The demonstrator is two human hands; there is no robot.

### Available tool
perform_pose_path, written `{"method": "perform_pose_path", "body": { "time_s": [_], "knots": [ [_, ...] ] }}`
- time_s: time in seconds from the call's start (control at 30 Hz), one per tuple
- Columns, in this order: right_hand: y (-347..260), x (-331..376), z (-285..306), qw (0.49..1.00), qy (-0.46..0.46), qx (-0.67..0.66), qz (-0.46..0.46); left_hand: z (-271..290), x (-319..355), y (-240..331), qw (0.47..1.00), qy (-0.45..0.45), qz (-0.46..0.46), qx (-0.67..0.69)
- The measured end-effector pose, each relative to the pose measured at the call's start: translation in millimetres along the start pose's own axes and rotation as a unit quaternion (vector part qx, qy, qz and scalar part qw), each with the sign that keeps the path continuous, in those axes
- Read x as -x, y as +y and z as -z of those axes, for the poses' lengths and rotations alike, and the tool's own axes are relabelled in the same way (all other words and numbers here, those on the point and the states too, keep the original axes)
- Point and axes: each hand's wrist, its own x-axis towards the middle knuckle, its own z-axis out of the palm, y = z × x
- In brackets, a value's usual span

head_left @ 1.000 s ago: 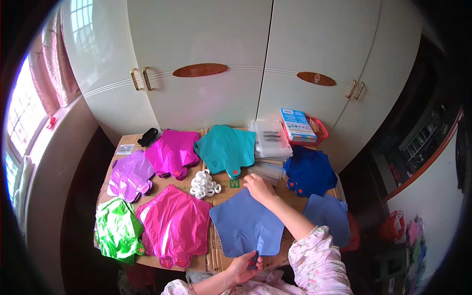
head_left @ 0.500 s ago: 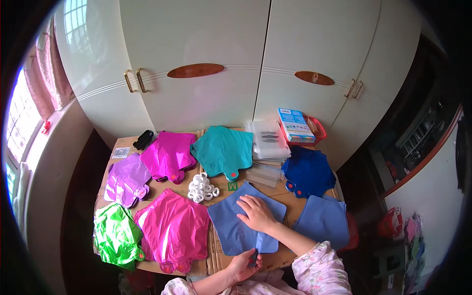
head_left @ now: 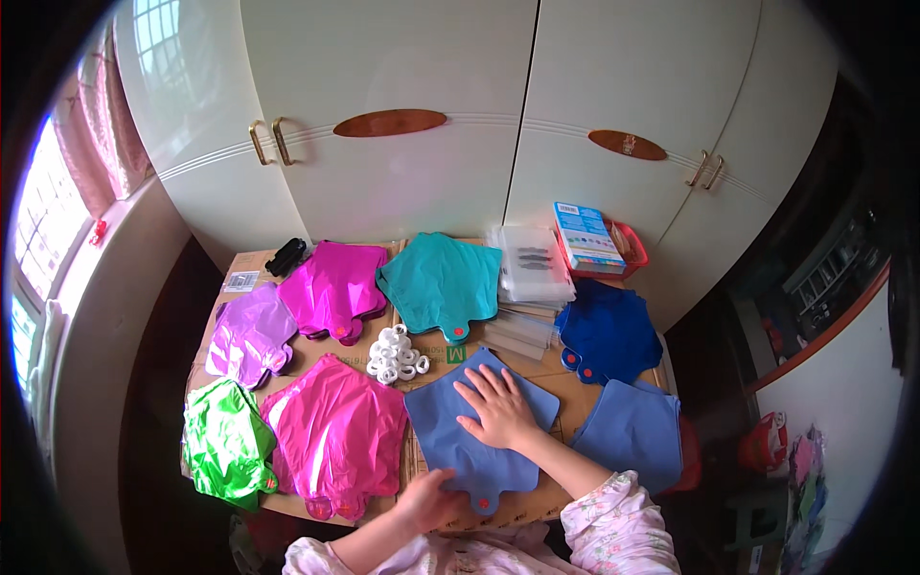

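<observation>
- Cream wardrobe doors (head_left: 431, 115) with brass handles and oval brown plaques fill the upper half of the frame.
- Brown cardboard sheeting (head_left: 565, 379) covers the table in the middle of the frame, and flat foil pouches are laid out on it.
- Eight pouches are counted: magenta (head_left: 335, 287) and teal (head_left: 443, 280) at the upper centre, lilac (head_left: 249, 335) and green (head_left: 225, 441) at the left, hot pink (head_left: 335, 441) at the lower centre, dark blue (head_left: 609, 331) and a further light blue one (head_left: 632, 436) at the right.
- The blue pouch (head_left: 450, 436) in hand lies flat at the lower centre, its spout towards the lower edge.
- It is judged that this pouch is being smoothed; the others lie untouched, and how many are finished cannot be told.
- The right hand (head_left: 498, 412) is pressed flat on it, fingers spread.
- The left hand (head_left: 428, 496) is closed on its lower edge near the spout.
- A stack of clear plastic bags (head_left: 529, 264) and a blue box (head_left: 586, 235) sit at the upper right.
- White caps (head_left: 395, 355) are heaped just above the blue pouch.
</observation>
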Motion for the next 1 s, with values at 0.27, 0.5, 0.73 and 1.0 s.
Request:
{"method": "perform_pose_path", "body": {
  "time_s": [0.27, 0.5, 0.73, 1.0],
  "knots": [
    [0.7, 0.0, -1.2, 1.0, -0.02, 0.013, -0.001, 1.7, -32.4, 43.3, 0.916, 0.035, -0.301, -0.264],
    [1.9, 0.1, -2.9, 1.0, -0.015, 0.002, -0.005, -14.4, -30.6, 79.1, 0.601, 0.211, -0.349, -0.687],
    [-0.6, -1.5, 6.5, 0.999, -0.044, 0.0, -0.008, -30.6, -23.4, 75.3, 0.508, 0.263, -0.348, -0.742],
    [0.9, -1.5, 9.0, 0.997, -0.078, 0.004, -0.013, -48.0, -42.1, 64.1, 0.511, 0.19, -0.406, -0.734]
  ]
}}
